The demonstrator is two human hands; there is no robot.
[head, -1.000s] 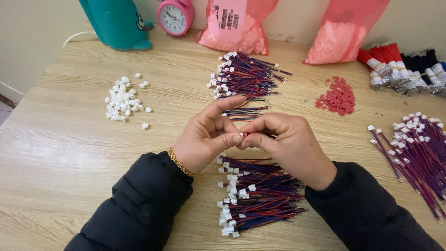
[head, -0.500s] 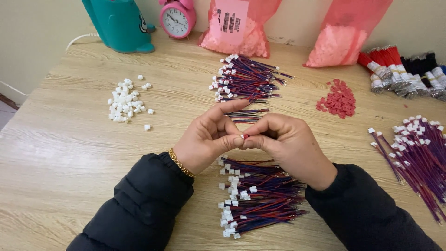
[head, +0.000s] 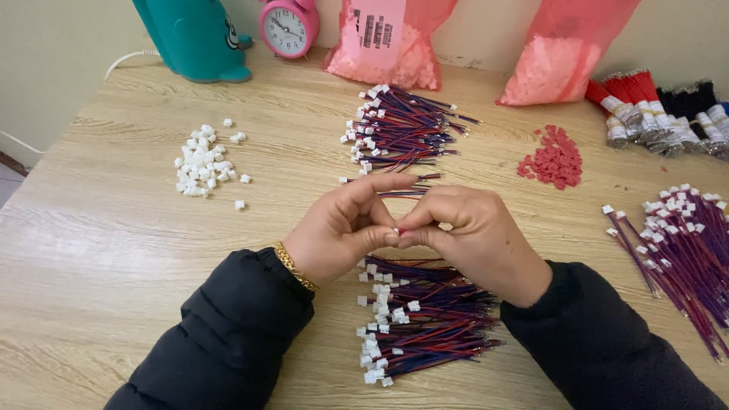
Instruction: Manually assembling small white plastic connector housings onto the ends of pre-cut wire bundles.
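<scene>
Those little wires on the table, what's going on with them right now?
A person's left hand and right hand meet fingertip to fingertip, pinching one red-and-blue wire with a small connector between them. A finished-looking bundle of wires lies just below the hands on the wooden table; loose white connectors sit to the left.

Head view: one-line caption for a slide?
Left hand and right hand pinch a small connector together above a wire bundle.

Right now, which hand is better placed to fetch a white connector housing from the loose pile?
Left hand: the white connector housings lie on its side. The right hand would have to cross over; both now pinch a small wire lead.
</scene>
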